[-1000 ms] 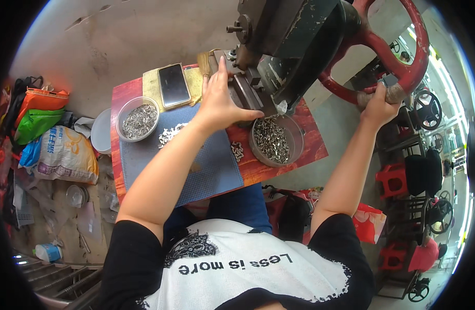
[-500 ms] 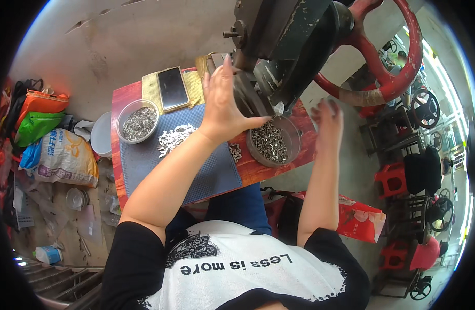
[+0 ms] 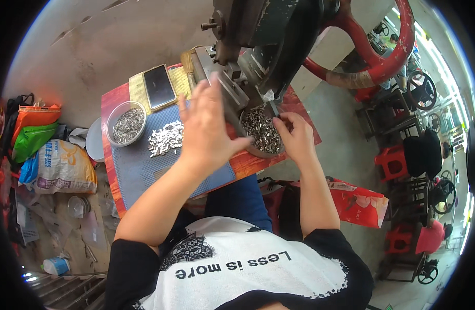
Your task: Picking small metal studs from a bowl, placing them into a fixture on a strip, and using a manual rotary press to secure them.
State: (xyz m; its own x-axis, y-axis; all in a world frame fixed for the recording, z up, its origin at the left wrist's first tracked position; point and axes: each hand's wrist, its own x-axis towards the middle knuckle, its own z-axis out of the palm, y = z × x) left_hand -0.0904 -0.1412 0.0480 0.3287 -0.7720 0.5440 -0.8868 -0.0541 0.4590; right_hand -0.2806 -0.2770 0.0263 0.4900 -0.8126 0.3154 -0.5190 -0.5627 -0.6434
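Note:
My left hand point(image 3: 205, 126) is raised over the blue mat, slightly blurred, fingers up and thumb spread to the right, with nothing visible in it. My right hand point(image 3: 298, 137) is at the right rim of a clear round tub point(image 3: 263, 154) full of small metal parts point(image 3: 262, 129). Its thumb and fingers are pinched by the lower end of a short dark strip point(image 3: 274, 108); whether they grip the strip or the rim is unclear. Above the tub stands a dark hand press point(image 3: 240, 57) with a steel block point(image 3: 232, 88) at its base.
A pile of white pieces point(image 3: 165, 138) lies on the blue mat point(image 3: 137, 178). A second tub point(image 3: 110, 128) of thin silvery parts and a phone point(image 3: 160, 88) on a yellow cloth point(image 3: 137, 93) are farther left. The press's red wheel point(image 3: 371, 77) overhangs on the right.
My right hand has come left and closed at the tub's rim. My left hand has drawn back from the press toward me, fingers still spread. The view has shifted slightly.

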